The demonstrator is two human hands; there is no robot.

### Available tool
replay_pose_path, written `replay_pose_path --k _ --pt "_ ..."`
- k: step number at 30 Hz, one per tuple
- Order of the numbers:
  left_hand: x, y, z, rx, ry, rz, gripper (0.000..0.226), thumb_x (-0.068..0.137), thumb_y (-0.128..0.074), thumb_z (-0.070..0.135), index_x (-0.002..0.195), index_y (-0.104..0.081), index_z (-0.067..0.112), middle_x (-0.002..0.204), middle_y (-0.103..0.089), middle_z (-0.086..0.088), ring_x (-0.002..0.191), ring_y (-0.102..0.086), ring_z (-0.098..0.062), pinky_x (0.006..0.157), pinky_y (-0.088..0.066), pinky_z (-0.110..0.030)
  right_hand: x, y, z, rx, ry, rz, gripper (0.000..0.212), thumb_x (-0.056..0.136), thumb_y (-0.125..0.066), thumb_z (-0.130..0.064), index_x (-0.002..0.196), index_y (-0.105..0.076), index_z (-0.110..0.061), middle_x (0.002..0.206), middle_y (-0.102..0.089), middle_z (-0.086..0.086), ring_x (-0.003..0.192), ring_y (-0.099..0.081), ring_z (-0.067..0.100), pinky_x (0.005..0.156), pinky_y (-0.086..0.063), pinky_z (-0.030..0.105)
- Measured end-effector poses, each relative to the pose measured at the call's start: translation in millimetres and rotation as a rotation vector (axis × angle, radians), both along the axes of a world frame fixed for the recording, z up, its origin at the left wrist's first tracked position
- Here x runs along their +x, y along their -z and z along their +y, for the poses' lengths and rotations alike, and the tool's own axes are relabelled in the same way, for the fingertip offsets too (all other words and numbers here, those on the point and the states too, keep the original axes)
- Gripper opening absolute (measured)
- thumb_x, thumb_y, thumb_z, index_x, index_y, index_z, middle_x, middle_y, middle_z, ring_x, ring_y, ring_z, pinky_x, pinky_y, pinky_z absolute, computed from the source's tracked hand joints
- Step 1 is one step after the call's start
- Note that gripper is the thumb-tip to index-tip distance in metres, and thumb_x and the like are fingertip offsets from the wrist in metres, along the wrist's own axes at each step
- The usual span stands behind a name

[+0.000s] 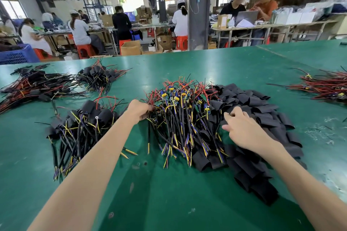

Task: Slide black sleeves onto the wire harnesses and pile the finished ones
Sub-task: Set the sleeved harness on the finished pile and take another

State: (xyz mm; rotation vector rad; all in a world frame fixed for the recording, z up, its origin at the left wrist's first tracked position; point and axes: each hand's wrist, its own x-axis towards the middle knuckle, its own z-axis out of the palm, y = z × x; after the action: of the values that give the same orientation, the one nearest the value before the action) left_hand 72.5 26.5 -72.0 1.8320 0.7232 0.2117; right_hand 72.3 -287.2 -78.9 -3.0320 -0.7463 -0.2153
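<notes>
1. Left hand [139, 110]: fingers curled into the left edge of the unsleeved harnesses [180, 114], gripping wires there.
2. Right hand [242, 129] rests on the black sleeves [262, 116], fingers bent. Whether it pinches one, cannot tell.
3. Harness wires run toward the worker; the sleeves touch their right side, so the right hand is nearer.
4. Finished pile [84, 124] lies left of the left hand.

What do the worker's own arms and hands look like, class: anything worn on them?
The left hand and right hand wear no gloves, and no ring, watch or bracelet shows. The left forearm and right forearm are bare, no shirt sleeves in view.
</notes>
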Motion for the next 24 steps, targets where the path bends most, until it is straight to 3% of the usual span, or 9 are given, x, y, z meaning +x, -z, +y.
replay_pose_path --k 2,7,10,12,14,18,21,24 --pt "-1 1 0 -0.062 0.003 -0.008 0.021 0.082 -0.067 -0.003 0.074 -0.051 0.009 0.062 -0.034 -0.006 0.041 -0.036 -0.01 0.041 -0.033 -0.017 0 1 1 0.007 -0.007 0.006 0.035 0.099 -0.039 -0.029 0.128 -0.041 -0.008 0.116 -0.036 0.011 0.104 -0.044 0.028 0.082 -0.041 0.037" --pt "-7 1 3 -0.325 -0.034 -0.094 0.02 0.09 -0.058 0.0 0.074 -0.051 0.011 0.069 -0.044 -0.006 0.059 -0.04 -0.011 0.041 -0.047 -0.016 0 1 2 0.035 -0.002 0.039 0.04 0.1 -0.038 -0.03 0.132 -0.041 -0.006 0.121 -0.036 0.011 0.108 -0.044 0.029 0.088 -0.043 0.038" --pt "-11 -1 1 -0.24 -0.026 -0.093 0.019 0.086 -0.064 0.0 0.074 -0.054 0.01 0.068 -0.044 -0.006 0.061 -0.041 -0.011 0.047 -0.051 -0.019 0 1 3 0.051 -0.006 0.059 0.04 0.1 -0.038 -0.03 0.131 -0.042 -0.006 0.122 -0.036 0.011 0.11 -0.044 0.03 0.091 -0.043 0.04" --pt "-13 -3 -1 -0.097 -0.049 -0.081 0.018 0.081 -0.071 0.004 0.075 -0.054 0.008 0.063 -0.042 -0.004 0.057 -0.043 -0.013 0.053 -0.049 -0.022 -1 1 3 0.065 -0.006 0.066 0.04 0.1 -0.038 -0.03 0.131 -0.042 -0.006 0.121 -0.036 0.011 0.109 -0.044 0.03 0.09 -0.043 0.04" --pt "-13 -5 -3 -0.025 -0.086 -0.119 0.018 0.079 -0.073 0.005 0.08 -0.055 0.005 0.063 -0.044 -0.005 0.051 -0.044 -0.014 0.047 -0.05 -0.021 -1 1 3 0.081 -0.004 0.07 0.04 0.1 -0.038 -0.03 0.132 -0.042 -0.006 0.121 -0.036 0.01 0.108 -0.045 0.03 0.089 -0.043 0.04" --pt "-15 -18 -8 -0.256 -0.207 -0.28 0.015 0.087 -0.062 -0.004 0.08 -0.049 0.001 0.072 -0.044 -0.011 0.049 -0.049 -0.017 0.038 -0.05 -0.021 -2 -2 3 0.135 0.006 0.048 0.036 0.1 -0.039 -0.029 0.127 -0.044 -0.007 0.117 -0.036 0.01 0.094 -0.051 0.03 0.071 -0.038 0.035" --pt "-20 -33 -6 -0.429 -0.297 -0.418 0.023 0.089 -0.05 -0.012 0.074 -0.041 0.003 0.074 -0.041 -0.013 0.029 -0.049 -0.013 0.034 -0.047 -0.02 -3 -2 3 0.177 0.014 0.026 0.029 0.099 -0.042 -0.025 0.122 -0.043 -0.008 0.108 -0.032 0.006 0.084 -0.055 0.031 0.061 -0.028 0.033" --pt "-28 -48 -5 -0.321 -0.27 -0.399 0.019 0.09 -0.042 -0.01 0.079 -0.043 0.004 0.072 -0.04 -0.01 0.026 -0.044 -0.006 0.032 -0.029 -0.01 -4 -4 6 0.305 0.03 0.053 0.031 0.098 -0.04 -0.023 0.124 -0.042 -0.006 0.113 -0.037 0.013 0.091 -0.055 0.034 0.064 -0.033 0.036"
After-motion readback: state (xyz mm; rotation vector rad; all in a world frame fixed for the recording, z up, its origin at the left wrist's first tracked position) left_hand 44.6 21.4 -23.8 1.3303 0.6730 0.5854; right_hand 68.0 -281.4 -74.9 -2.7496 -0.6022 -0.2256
